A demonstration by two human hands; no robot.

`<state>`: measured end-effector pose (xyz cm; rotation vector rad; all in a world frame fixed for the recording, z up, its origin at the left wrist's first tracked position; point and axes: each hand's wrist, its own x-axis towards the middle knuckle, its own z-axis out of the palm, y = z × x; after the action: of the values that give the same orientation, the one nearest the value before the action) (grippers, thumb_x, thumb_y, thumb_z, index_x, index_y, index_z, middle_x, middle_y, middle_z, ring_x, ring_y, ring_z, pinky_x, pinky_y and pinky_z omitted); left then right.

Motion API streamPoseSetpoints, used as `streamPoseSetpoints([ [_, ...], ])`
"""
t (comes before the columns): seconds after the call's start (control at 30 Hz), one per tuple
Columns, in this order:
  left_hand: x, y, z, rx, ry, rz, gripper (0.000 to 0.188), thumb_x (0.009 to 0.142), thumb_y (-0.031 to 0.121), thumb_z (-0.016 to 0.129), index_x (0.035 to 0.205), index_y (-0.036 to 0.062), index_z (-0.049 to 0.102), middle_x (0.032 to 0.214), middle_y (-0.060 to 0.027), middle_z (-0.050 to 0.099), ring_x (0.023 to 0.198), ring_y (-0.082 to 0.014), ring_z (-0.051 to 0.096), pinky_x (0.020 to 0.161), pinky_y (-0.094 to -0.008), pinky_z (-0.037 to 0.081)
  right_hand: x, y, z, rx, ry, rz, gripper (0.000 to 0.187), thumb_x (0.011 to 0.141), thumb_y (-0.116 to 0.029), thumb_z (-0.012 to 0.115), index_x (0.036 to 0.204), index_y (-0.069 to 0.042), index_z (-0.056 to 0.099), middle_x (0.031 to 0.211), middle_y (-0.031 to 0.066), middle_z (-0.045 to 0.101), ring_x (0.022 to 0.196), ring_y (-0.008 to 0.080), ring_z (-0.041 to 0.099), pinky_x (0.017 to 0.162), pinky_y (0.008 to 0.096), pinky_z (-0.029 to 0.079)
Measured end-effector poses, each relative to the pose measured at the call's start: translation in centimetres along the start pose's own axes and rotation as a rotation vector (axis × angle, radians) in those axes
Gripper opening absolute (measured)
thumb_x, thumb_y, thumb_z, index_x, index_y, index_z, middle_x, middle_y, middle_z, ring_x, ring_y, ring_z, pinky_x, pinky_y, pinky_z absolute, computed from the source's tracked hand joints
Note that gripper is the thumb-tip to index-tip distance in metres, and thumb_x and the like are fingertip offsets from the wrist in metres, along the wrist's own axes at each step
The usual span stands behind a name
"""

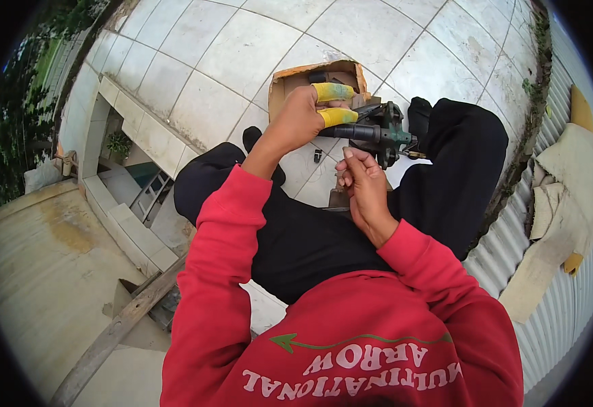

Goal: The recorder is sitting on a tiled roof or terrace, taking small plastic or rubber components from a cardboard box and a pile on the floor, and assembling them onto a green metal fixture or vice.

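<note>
My left hand [298, 121], with yellow coverings on two of its fingers, is closed just above and beside a black cylinder [361, 131]. What its fingertips hold, if anything, is hidden. The cylinder lies sideways against a dark green metal vise-like device [393, 136] between my legs. Nearer to me, my right hand [368, 193] has its thumb and fingers pressed together, just below the cylinder. Anything in that pinch is too small to make out.
A worn cardboard box [277, 88] with dark pieces stands behind my left hand. A small black object [317, 156] lies on the tiled floor [256, 47]. Corrugated sheeting [493, 278] with a beige cloth [568, 183] on it runs along the right; a low tiled ledge [144, 125] is at left.
</note>
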<state>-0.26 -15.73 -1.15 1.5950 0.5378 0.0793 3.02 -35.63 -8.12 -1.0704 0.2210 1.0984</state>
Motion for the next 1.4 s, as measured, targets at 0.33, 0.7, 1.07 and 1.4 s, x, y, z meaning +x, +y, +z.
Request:
streamPoseSetpoints([
  [0.33,-2.3,0.6,0.2,0.238,0.024,0.181,0.032,0.094,0.009,0.078,0.125,-0.0002,0.074,0.110,-0.0092,0.078,0.099,-0.0129,0.071,0.085,-0.0291,0.056,-1.5,-2.3,0.1,0.115,0.003,0.138,0.020,0.104,-0.020,0.070,0.118,-0.008,0.063,0.097,0.0054,0.071,0.069,0.0074,0.061,0.074,0.0276,0.057],
  [0.7,-5.0,-0.9,0.1,0.555,0.052,0.396,0.029,0.093,0.007,0.078,0.122,0.0017,0.076,0.104,-0.0092,0.078,0.095,-0.0142,0.071,0.088,-0.0299,0.056,-1.8,-3.0,1.4,0.028,-0.006,0.004,0.019,0.103,-0.019,0.072,0.115,-0.004,0.068,0.101,0.0059,0.072,0.089,0.0136,0.070,0.091,0.0298,0.057],
  [1.07,-5.2,-0.6,-0.3,0.203,0.306,0.109,0.033,0.099,0.011,0.074,0.129,-0.0026,0.072,0.120,-0.0087,0.075,0.112,-0.0131,0.067,0.098,-0.0283,0.051,-1.8,-2.0,0.3,0.046,-0.017,-0.003,0.019,0.103,-0.017,0.071,0.114,-0.002,0.068,0.099,0.0088,0.074,0.089,0.0163,0.073,0.090,0.0309,0.058],
  [1.4,0.4,-8.4,-7.0,-0.046,0.177,-0.721,0.045,0.113,0.035,0.047,0.137,-0.0014,0.059,0.119,-0.0172,0.074,0.110,-0.0231,0.073,0.098,-0.0349,0.058,1.8,0.7,0.8,0.092,0.024,0.077,0.016,0.102,-0.016,0.072,0.111,-0.005,0.067,0.096,0.0070,0.074,0.084,0.0153,0.073,0.083,0.0283,0.058],
])
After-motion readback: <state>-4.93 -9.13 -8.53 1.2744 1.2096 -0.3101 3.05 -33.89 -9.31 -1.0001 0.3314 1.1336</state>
